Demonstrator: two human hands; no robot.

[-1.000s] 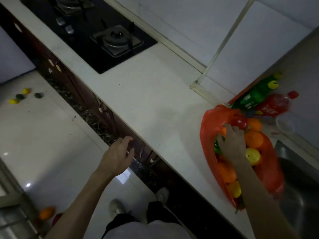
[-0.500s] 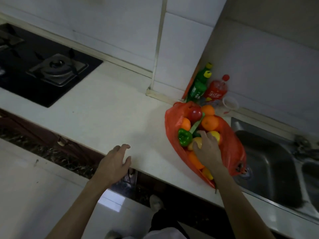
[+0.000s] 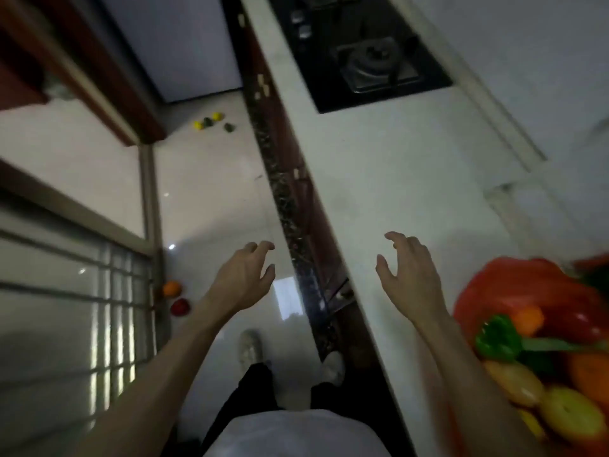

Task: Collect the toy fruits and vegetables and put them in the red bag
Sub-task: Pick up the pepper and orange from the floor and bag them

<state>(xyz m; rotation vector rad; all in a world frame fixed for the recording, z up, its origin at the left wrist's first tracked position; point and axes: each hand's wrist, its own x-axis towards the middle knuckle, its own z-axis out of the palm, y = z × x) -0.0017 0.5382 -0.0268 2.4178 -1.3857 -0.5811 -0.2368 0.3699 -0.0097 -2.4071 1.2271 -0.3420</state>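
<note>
While both hands hang empty, left hand (image 3: pixel 242 280) over the floor (image 3: pixel 211 199) and right hand (image 3: pixel 410 275) over the pale desk (image 3: pixel 395 179), grips spread, red bag (image 3: pixel 514 288) sits full at right; stove (image 3: pixel 369 57) beyond, toy fruits (image 3: pixel 212 122) scattered on tile.

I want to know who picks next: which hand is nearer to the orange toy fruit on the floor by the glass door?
Left. The left hand hangs over the floor, just right of the orange toy fruit. The right hand is over the countertop, farther away.
</note>
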